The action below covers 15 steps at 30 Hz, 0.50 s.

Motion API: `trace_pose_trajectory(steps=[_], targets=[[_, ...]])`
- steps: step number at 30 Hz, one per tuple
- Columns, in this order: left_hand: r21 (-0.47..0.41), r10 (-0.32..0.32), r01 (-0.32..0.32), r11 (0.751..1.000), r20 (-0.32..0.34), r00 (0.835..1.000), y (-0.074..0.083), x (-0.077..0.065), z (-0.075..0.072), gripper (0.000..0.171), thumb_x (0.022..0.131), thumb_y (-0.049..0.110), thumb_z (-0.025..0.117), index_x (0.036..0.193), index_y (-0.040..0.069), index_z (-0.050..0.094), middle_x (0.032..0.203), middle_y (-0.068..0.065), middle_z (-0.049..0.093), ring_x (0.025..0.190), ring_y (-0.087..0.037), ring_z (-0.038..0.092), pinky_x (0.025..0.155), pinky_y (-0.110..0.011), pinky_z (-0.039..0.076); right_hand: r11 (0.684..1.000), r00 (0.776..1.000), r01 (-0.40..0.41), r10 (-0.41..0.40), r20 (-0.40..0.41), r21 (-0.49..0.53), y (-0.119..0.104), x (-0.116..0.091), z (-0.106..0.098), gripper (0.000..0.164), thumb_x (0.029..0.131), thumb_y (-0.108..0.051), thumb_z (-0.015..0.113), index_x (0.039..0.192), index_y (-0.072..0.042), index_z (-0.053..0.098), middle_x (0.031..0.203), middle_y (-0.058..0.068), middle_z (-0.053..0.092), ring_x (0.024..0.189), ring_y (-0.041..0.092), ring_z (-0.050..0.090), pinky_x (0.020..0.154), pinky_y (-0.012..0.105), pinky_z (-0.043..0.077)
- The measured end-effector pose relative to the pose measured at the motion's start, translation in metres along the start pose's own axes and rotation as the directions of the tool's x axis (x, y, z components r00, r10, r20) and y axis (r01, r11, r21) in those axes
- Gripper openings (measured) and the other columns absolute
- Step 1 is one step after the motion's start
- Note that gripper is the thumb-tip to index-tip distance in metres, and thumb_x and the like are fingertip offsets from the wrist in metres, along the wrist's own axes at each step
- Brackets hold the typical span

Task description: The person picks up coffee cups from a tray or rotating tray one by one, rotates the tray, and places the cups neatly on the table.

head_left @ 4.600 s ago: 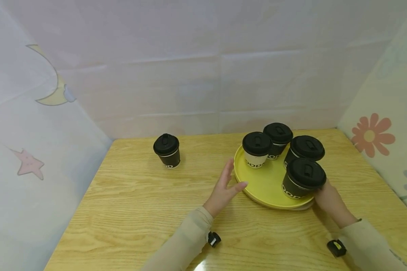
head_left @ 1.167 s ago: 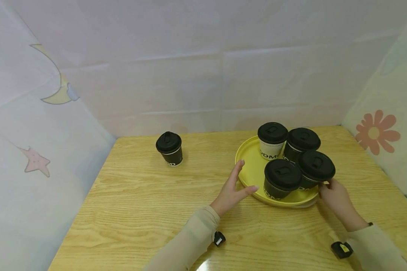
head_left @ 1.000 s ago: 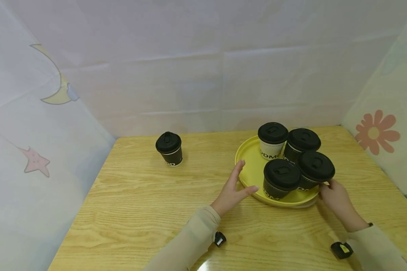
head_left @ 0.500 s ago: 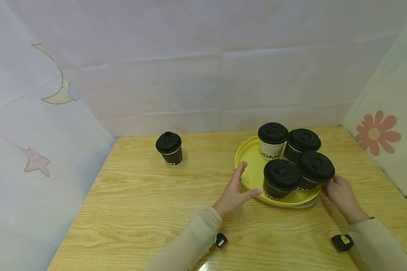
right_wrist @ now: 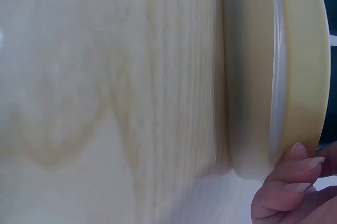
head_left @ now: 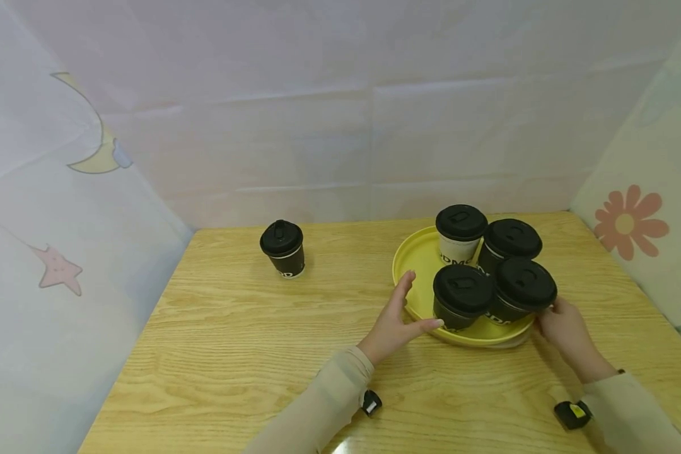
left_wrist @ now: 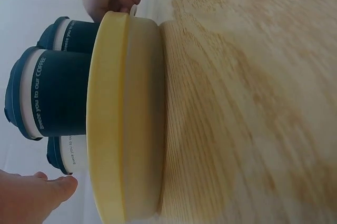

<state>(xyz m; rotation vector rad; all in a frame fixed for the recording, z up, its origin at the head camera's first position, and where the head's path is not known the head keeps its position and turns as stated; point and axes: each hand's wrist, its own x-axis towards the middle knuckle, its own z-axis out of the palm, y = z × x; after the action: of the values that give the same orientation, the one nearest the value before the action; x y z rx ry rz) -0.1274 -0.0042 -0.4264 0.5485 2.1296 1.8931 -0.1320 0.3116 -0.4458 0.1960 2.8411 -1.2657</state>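
A round yellow turntable (head_left: pixel 417 277) with a raised rim stands on the right of the table, over a paler base. Upright on it are one white paper coffee cup (head_left: pixel 456 250) and several dark ones, all with black lids; the front dark cup (head_left: pixel 453 315) is closest to my left hand (head_left: pixel 390 328). That hand is spread at the turntable's left front, thumb tip by the rim and fingers straight, holding nothing. At the right edge my right hand (head_left: pixel 567 331) pinches the yellow rim (right_wrist: pixel 303 92) with curled fingers (right_wrist: pixel 284 195), seen in the right wrist view.
Another dark lidded coffee cup (head_left: pixel 286 261) stands alone at the back left of the wooden table (head_left: pixel 232 353). A pale cloth wall (head_left: pixel 295 126) rises behind the table, with printed side walls left and right.
The turntable has turned clockwise, seen from above: the white cup went from left to back, and dark cups came round to the front. My right hand let go briefly and took the rim again.
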Motion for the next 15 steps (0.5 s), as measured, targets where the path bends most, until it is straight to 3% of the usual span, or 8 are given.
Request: trace_pose_trajectory(steps=[8,15], targets=[[-0.012,-0.020,0.020,1.000,-0.020,1.000,-0.002,0.000,-0.001,0.092,0.089,0.025,0.072,0.157,0.016,0.010,0.160,0.003,0.017,0.145,-0.015,0.016,0.116,-0.036,0.019,0.997,0.997,-0.050,0.047,0.057,0.050,-0.008,-0.012,0.004,0.037,0.101,-0.014,0.028,0.116,0.018,0.036,0.057,0.003,0.049,0.046,0.015,0.045,0.046,0.029,0.039],[0.004,0.008,-0.008,1.000,-0.029,1.000,-0.003,0.000,-0.001,0.091,0.090,0.023,0.072,0.157,0.013,0.011,0.160,-0.002,0.017,0.146,-0.019,0.016,0.116,-0.038,0.021,0.993,0.996,-0.047,0.039,0.075,0.107,-0.011,-0.018,0.008,0.040,0.101,-0.015,0.029,0.122,0.018,0.032,0.057,0.005,0.053,0.045,0.014,0.044,0.044,0.029,0.039]])
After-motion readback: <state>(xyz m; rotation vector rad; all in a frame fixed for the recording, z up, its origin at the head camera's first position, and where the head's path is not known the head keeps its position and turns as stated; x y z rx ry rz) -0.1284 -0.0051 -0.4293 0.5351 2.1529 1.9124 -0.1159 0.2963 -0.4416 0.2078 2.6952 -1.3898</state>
